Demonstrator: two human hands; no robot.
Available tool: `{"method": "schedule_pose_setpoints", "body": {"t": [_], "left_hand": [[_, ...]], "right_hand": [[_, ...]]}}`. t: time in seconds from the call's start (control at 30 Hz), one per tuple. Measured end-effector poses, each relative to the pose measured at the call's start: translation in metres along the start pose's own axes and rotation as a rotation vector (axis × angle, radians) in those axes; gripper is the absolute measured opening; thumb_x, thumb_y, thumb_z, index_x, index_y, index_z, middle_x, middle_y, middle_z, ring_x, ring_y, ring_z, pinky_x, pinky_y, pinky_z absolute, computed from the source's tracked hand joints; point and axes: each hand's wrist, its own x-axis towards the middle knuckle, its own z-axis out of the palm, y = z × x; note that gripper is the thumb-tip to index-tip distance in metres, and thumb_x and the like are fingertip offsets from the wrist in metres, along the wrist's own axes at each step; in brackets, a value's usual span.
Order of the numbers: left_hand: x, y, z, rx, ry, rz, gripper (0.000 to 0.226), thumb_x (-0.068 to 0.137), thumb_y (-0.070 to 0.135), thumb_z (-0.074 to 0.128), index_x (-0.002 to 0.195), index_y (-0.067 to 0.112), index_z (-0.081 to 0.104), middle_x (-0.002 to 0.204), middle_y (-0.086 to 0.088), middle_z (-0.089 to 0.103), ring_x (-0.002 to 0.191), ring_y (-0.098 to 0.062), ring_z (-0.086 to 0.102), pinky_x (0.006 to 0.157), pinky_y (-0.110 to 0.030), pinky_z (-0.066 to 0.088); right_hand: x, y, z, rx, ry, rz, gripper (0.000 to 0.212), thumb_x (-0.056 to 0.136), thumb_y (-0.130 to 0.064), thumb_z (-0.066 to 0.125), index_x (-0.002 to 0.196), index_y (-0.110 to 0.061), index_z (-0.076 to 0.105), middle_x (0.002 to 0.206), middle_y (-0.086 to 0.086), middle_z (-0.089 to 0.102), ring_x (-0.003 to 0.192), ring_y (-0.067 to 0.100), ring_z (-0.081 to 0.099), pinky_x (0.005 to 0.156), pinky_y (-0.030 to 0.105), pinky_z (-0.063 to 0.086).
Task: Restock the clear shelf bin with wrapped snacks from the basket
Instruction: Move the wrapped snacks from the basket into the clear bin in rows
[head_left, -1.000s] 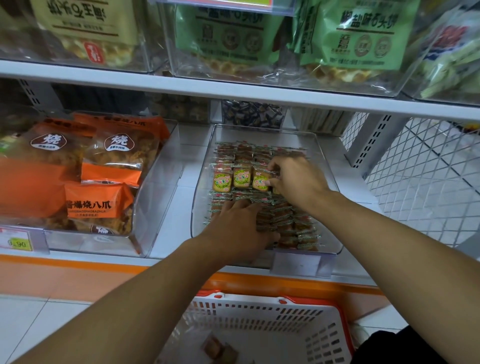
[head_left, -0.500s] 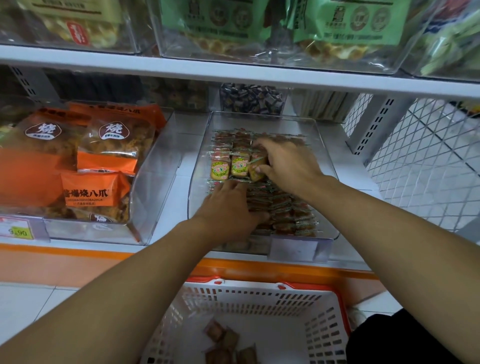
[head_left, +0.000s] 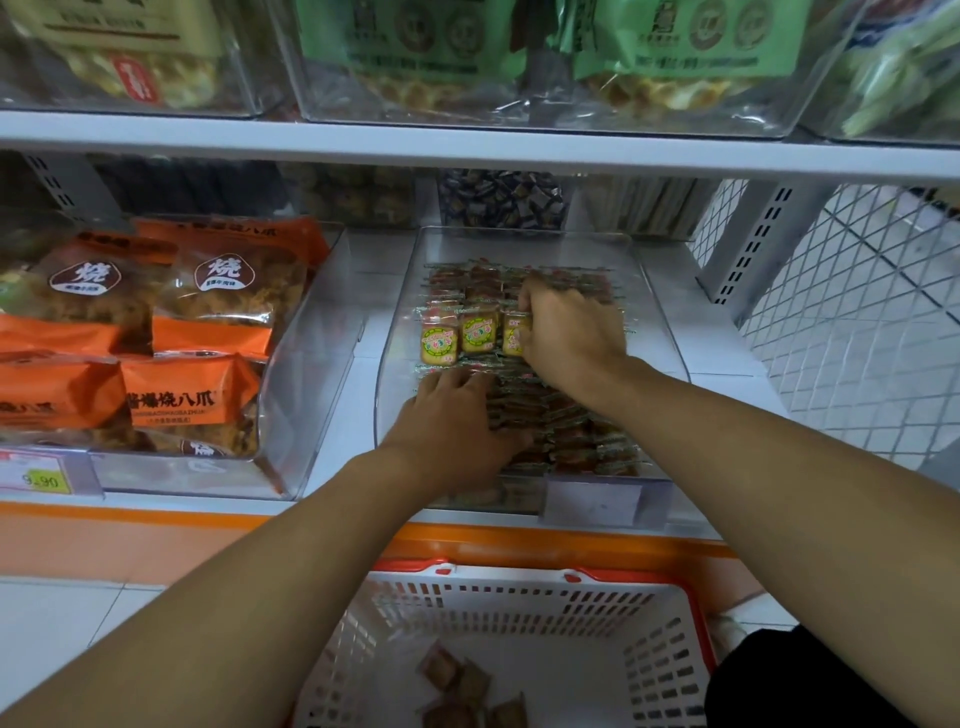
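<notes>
The clear shelf bin (head_left: 660, 312) is filled with rows of wrapped snacks (head_left: 566, 415). An upright yellow-labelled snack (head_left: 514, 332) is pinched by the right hand (head_left: 571, 338); the left hand (head_left: 452, 431) is laid flat on the front rows. At 6 o'clock, a white basket (head_left: 670, 670) is seen with a few leftover snacks (head_left: 457, 675)

Soft, even indoor light; the upper frame is motion-blurred — glare streaks the clear bins (head_left: 524, 111) at top, wide-angle bending at the edges.

My right hand (head_left: 569, 332) hides its fingers' grip; basket (head_left: 670, 670) cut off at the frame's bottom; top-shelf bags blurred.
</notes>
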Motion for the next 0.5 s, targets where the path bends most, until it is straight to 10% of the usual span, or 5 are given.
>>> {"method": "schedule_pose_setpoints", "body": {"t": [0.37, 0.5], "left_hand": [[-0.037, 0.015, -0.033, -0.062, 0.28, 0.017, 0.005, 0.084, 0.03, 0.066, 0.083, 0.026, 0.064, 0.092, -0.005, 0.07, 0.086, -0.029, 0.066, 0.077, -0.041, 0.055], [-0.077, -0.002, -0.028, 0.002, 0.068, 0.117, 0.03, 0.084, 0.037, 0.073, 0.066, 0.024, 0.053, 0.067, 0.006, 0.06, 0.062, -0.007, 0.055, 0.054, -0.026, 0.038]], "right_hand": [[-0.043, -0.022, -0.051, 0.277, 0.07, -0.211, 0.013, 0.091, -0.02, 0.061, 0.1, -0.024, 0.054, 0.078, -0.002, 0.063, 0.074, 0.024, 0.06, 0.064, 0.041, 0.053], [-0.105, -0.033, -0.069, 0.547, 0.195, -0.487, 0.005, 0.086, -0.013, 0.059, 0.091, -0.012, 0.06, 0.076, 0.001, 0.062, 0.065, 0.016, 0.055, 0.059, 0.039, 0.048]]}}
